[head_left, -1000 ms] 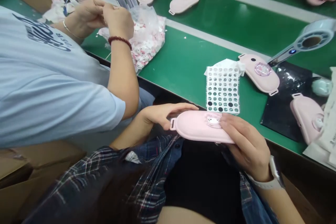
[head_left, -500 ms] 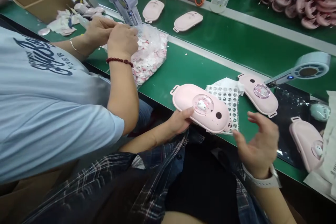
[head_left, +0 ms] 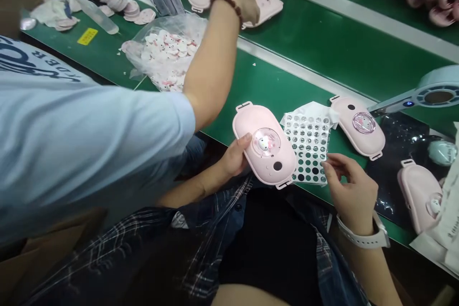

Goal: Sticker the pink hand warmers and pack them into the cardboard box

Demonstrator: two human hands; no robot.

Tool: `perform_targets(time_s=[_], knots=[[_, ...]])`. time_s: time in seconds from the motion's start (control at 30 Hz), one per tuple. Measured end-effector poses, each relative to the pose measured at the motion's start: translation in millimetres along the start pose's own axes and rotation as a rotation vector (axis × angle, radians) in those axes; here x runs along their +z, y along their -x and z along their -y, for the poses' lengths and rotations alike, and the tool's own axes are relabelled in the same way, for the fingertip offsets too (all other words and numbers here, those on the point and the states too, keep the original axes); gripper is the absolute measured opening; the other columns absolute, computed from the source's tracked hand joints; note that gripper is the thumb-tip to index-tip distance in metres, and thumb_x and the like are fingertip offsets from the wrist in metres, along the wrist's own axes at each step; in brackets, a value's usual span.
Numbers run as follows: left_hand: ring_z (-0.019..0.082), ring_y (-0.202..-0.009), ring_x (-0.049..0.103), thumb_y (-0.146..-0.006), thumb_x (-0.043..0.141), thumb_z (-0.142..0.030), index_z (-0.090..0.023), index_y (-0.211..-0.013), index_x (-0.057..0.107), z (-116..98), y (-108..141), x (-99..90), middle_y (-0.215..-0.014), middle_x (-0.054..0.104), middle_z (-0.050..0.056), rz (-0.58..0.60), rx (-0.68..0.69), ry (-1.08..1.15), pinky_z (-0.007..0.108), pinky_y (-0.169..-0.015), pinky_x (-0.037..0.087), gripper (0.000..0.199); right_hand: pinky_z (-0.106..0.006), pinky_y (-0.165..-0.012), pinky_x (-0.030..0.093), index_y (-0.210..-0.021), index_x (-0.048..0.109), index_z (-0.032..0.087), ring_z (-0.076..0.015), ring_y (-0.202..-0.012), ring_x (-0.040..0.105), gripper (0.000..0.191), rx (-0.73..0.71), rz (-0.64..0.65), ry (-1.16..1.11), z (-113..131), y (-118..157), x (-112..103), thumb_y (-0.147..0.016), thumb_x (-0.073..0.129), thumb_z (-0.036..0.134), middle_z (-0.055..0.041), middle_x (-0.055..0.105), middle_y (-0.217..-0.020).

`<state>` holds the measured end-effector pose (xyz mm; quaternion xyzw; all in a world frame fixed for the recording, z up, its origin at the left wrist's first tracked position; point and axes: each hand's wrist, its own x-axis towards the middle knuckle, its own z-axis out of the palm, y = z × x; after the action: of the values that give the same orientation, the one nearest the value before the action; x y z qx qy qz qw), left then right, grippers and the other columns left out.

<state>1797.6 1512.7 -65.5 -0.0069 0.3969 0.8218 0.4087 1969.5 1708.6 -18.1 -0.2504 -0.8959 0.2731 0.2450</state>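
My left hand grips an oval pink plastic case, thumb on its front beside a clear round window with a small white cat figure. A black dot sits near the case's lower end, which tilts toward me. My right hand has thumb and forefinger closed at the right edge of a sheet of round stickers. Some rounds on the sheet look black, others show green through. The sheet lies on the green bench, just right of the case.
A co-worker's arm reaches across at left, hand over a pink case. A bag of printed pieces lies below. At right are a blue handheld fan, another pink case, a black sheet and a further case.
My right hand has come in to the sticker sheet's edge, its fingers closing. My left hand has turned the case steeper and moved it left, uncovering the sheet. The co-worker's hand has left the bag.
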Motion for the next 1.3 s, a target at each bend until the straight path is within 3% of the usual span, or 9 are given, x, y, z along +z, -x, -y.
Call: perform_targets(time_s=[0.2, 0.4, 0.53, 0.87, 1.3], knots=[[0.040, -0.119, 0.069, -0.077, 0.077, -0.069, -0.011, -0.116, 0.070, 2, 8, 5.7, -0.117, 0.077, 0.018, 0.142, -0.013, -0.053, 0.052, -0.109, 0.052, 0.070, -0.035, -0.077, 0.063, -0.117, 0.072, 0.022, -0.0220, -0.087, 0.076, 0.025, 0.039, 0.201, -0.266, 19, 5, 10, -0.099, 0.067, 0.038, -0.0077, 0.079, -0.101], [0.039, -0.124, 0.066, -0.085, 0.070, -0.069, -0.011, -0.120, 0.069, 2, 13, 15.0, -0.127, 0.073, 0.019, 0.269, 0.035, -0.163, 0.051, -0.109, 0.053, 0.067, -0.026, -0.074, 0.065, -0.122, 0.070, 0.023, -0.0189, -0.092, 0.077, 0.027, 0.048, 0.300, -0.491, 33, 10, 13, -0.099, 0.068, 0.036, -0.0064, 0.078, -0.109], [0.038, -0.122, 0.068, -0.088, 0.067, -0.067, -0.012, -0.128, 0.067, 2, 15, 20.2, -0.129, 0.071, 0.020, 0.347, 0.078, -0.208, 0.049, -0.106, 0.055, 0.068, -0.029, -0.076, 0.066, -0.123, 0.069, 0.022, -0.0210, -0.091, 0.077, 0.030, 0.080, 0.343, -0.562, 36, 15, 13, -0.099, 0.068, 0.040, -0.0078, 0.078, -0.110], [0.035, -0.118, 0.070, -0.087, 0.069, -0.069, -0.011, -0.126, 0.067, 12, 21, 21.9, -0.128, 0.072, 0.020, 0.336, 0.062, -0.328, 0.046, -0.103, 0.056, 0.070, -0.034, -0.088, 0.066, -0.132, 0.064, 0.023, -0.0250, -0.108, 0.076, 0.044, 0.138, 0.316, -0.755, 30, 30, 12, -0.094, 0.075, 0.044, -0.0116, 0.075, -0.124], [0.036, -0.126, 0.065, -0.091, 0.065, -0.067, -0.014, -0.134, 0.065, 25, 31, 28.3, -0.136, 0.068, 0.019, 0.413, 0.061, -0.333, 0.048, -0.110, 0.051, 0.068, -0.039, -0.087, 0.064, -0.130, 0.066, 0.023, -0.0266, -0.106, 0.073, 0.044, 0.225, 0.241, -0.780, 22, 56, 10, -0.093, 0.074, 0.045, -0.0122, 0.073, -0.125]])
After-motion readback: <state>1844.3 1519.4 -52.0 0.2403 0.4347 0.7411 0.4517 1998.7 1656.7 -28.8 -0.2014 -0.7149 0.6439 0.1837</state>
